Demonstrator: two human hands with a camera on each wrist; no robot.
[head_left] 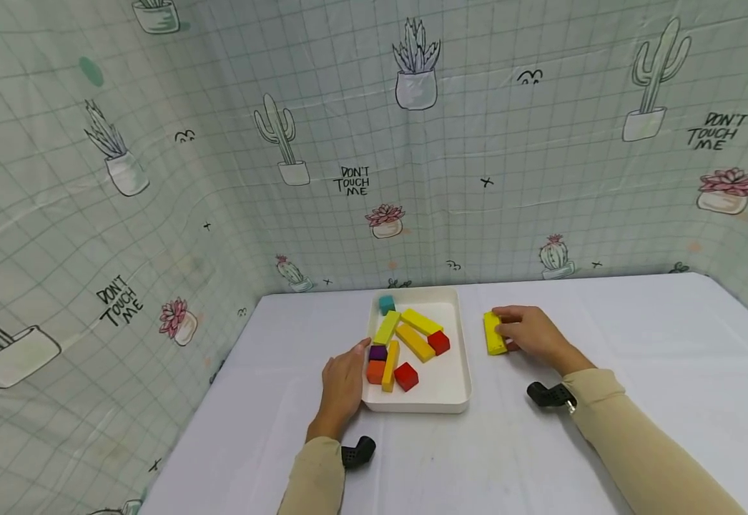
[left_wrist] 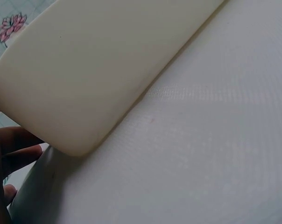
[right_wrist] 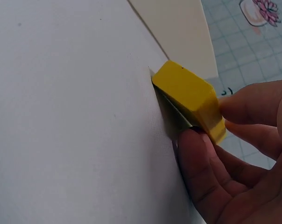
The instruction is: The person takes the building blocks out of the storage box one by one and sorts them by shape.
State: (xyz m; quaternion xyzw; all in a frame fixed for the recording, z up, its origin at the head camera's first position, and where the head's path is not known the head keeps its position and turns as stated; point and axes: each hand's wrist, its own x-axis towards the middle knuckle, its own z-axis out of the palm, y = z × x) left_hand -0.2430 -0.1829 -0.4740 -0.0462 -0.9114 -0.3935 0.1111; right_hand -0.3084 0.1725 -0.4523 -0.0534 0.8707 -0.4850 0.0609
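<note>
A white tray (head_left: 441, 386) holds several coloured blocks. My left hand (head_left: 343, 383) lies along its left wall, fingers touching the side near the rim. The left wrist view shows the tray wall (left_wrist: 85, 70) with loosely extended fingers (left_wrist: 22, 158) beside it. To the right of the tray, my right hand (head_left: 535, 332) pinches a yellow block (head_left: 493, 333) between thumb and fingers. Close up in the right wrist view, this yellow block (right_wrist: 185, 86) is tilted, one edge near or on the white cloth; whether it touches cannot be told.
Inside the tray are a teal cube (head_left: 387, 305), red cubes (head_left: 407, 376), an orange block (head_left: 376, 371), a purple block (head_left: 377, 352) and several yellow bars (head_left: 415, 343). White cloth (head_left: 432, 465) covers the table. A patterned curtain (head_left: 477, 143) stands behind and at the sides.
</note>
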